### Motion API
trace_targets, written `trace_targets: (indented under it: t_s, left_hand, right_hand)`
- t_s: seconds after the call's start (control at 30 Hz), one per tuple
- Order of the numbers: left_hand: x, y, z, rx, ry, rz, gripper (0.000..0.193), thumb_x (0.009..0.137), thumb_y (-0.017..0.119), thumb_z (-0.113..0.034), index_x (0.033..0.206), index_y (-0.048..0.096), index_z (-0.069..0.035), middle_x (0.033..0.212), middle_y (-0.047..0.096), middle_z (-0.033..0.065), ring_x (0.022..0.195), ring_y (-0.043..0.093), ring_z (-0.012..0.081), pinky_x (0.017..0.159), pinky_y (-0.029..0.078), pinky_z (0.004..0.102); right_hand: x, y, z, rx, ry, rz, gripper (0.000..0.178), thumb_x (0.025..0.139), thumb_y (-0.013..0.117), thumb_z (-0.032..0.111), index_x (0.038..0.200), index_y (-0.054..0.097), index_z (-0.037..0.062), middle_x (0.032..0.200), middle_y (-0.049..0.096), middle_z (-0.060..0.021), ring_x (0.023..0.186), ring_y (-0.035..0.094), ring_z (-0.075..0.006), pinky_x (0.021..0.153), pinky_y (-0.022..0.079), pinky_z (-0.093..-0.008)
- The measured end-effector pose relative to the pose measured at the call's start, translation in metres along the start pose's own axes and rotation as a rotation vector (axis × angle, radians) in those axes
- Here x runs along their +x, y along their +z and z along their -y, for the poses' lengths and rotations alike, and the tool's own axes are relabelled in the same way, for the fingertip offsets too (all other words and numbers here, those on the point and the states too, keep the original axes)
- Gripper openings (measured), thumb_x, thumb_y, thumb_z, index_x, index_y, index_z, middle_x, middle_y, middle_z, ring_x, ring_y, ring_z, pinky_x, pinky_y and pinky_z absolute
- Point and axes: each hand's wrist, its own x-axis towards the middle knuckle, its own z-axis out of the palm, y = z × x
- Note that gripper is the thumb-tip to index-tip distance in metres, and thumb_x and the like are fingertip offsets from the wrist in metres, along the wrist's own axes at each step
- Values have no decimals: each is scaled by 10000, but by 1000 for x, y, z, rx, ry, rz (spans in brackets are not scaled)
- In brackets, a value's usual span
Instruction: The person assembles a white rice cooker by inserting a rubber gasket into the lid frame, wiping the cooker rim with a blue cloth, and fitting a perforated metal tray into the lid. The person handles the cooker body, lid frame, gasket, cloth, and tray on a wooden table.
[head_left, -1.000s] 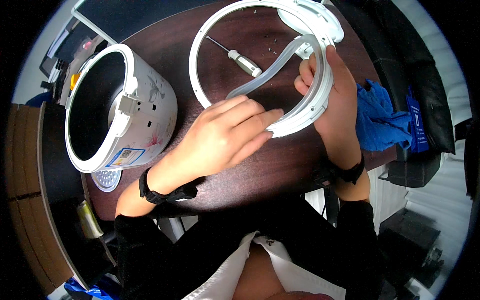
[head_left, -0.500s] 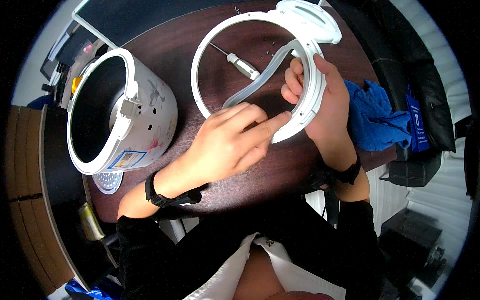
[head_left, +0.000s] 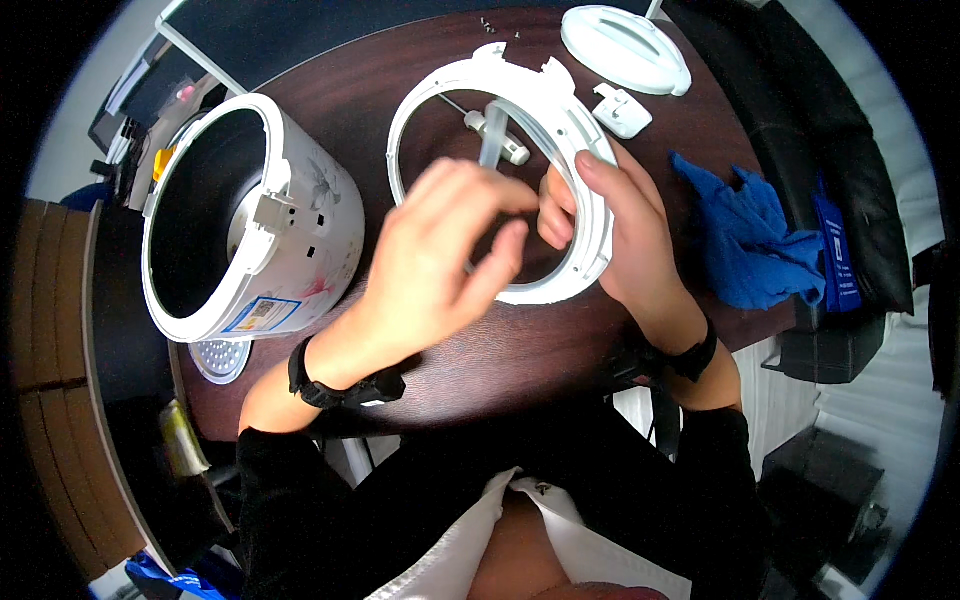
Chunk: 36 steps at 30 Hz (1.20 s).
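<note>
My right hand (head_left: pixel 640 230) is closed round the right side of a white plastic ring (head_left: pixel 530 85), thumb on the near face and fingers curled through the opening. The ring is held tilted above the table. A translucent flexible strip (head_left: pixel 493 130) curves inside it, partly hidden behind my left hand (head_left: pixel 430 250). That hand is blurred in front of the ring's lower left, its thumb and index finger apart with nothing seen between them. Through the ring shows a screwdriver (head_left: pixel 515 150) lying on the table.
At left a white rice cooker body (head_left: pixel 315 220) lies tilted, beside a perforated metal disc (head_left: pixel 220 362). A white oval cover (head_left: pixel 625 50) and a small white part (head_left: pixel 622 112) lie at far right. Small screws (head_left: pixel 487 25) sit farther back. A blue cloth (head_left: pixel 755 235) is to the right.
The ring has turned and moved down, now apart from the oval cover in view. My left hand has drawn its index finger off the ring's lower edge. The strip's visible shape has changed.
</note>
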Motion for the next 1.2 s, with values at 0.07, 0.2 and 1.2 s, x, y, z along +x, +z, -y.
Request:
trace_targets:
  t_s: [0.07,0.2,1.2]
  left_hand:
    - [3,-3,2,105,-68,-129,242,802,692,-38,1036,630,-25,1001,617,126,914,606,310,782,500,387]
    - [11,-7,21,317,148,-229,356,739,771,-98,1067,636,-66,1008,607,89,931,590,283,790,478,388]
    - [25,-11,34,590,331,-346,400,755,694,-176,1153,713,-206,1225,606,133,1075,621,285,855,503,390]
  right_hand:
    - [0,-1,-1,12,17,43,209,992,533,212,1055,529,13,727,510,-27,578,510,-115,538,413,-265]
    - [-1,0,1,-10,69,77,211,993,530,212,1048,530,9,722,512,-29,570,504,-113,526,409,-258]
    - [-11,0,23,-99,64,243,346,1025,402,193,1237,462,-73,701,491,-45,514,452,-100,478,378,-242]
